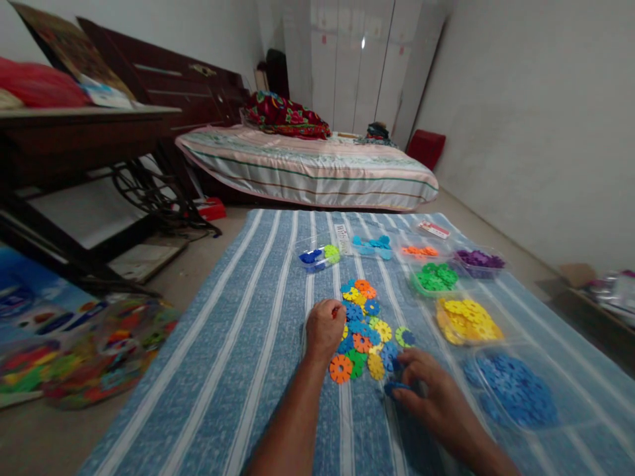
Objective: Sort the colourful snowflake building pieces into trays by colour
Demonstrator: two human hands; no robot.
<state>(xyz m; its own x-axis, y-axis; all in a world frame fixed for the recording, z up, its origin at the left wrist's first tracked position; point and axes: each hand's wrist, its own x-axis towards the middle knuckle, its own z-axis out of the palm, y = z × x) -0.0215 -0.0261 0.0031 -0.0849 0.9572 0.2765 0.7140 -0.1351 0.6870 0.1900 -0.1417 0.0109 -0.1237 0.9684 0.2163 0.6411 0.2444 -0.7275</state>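
Observation:
A loose pile of notched plastic discs (pixel 360 341) in orange, yellow, green and blue lies on the striped cloth in front of me. My left hand (pixel 325 325) is closed at the pile's left edge, with a bit of a red disc (pixel 336 311) showing at its fingertips. At the lower right of the pile, my right hand (pixel 427 382) pinches a dark blue disc (pixel 395 387) between thumb and fingers. Just beyond that hand lies a disc (pixel 405 336) that looks part green, part blue. The fingers of the left hand are partly hidden.
Clear tubs of sorted discs stand on the right: blue (pixel 518 390), yellow (pixel 469 320), green (pixel 436 277), purple (pixel 479 258) and orange (pixel 420 252). Farther back are a light blue tub (pixel 372 246) and a dark-blue-and-lime tub (pixel 319 256). A bag of mixed discs (pixel 106 350) lies on the floor left.

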